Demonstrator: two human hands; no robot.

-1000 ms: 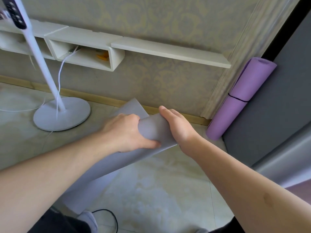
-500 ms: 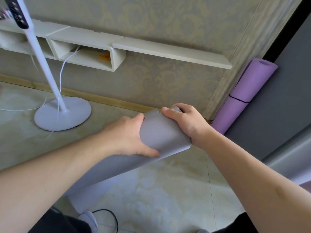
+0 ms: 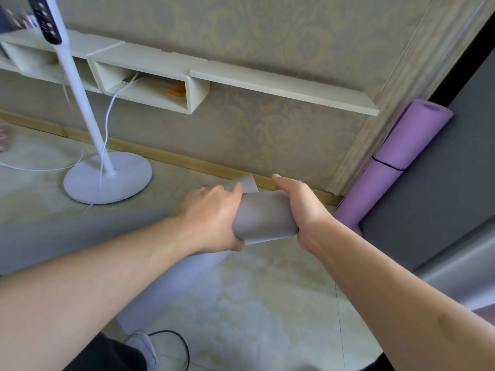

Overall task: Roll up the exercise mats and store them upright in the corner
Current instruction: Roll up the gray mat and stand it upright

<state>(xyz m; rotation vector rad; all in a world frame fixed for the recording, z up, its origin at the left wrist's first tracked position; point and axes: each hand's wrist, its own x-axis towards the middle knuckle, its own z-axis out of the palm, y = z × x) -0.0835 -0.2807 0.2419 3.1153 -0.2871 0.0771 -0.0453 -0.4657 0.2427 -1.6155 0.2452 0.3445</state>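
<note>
Both hands hold the grey mat [image 3: 263, 215] off the floor, centre frame: left hand [image 3: 211, 215] with curled fingers gripping the roll, right hand [image 3: 300, 207] wrapped round its right end. A loose flap at the far edge could spring open, unrolling it before it joins the purple mat [image 3: 396, 156] far right.

We've got the grey exercise mat [image 3: 263, 214] rolled into a tube, held off the tiled floor [image 3: 267, 303]. Our left hand [image 3: 211, 214] grips its near side, fingers curled over the top, while our right hand [image 3: 300, 207] wraps around the end nearer the corner. A loose flap of the mat pokes up behind the left fingers. Over in the corner, the purple exercise mat [image 3: 396, 162] stands rolled, leaning against the wall. To the left we see a white fan stand [image 3: 107, 178] under the white wall shelf [image 3: 281, 87].
</note>
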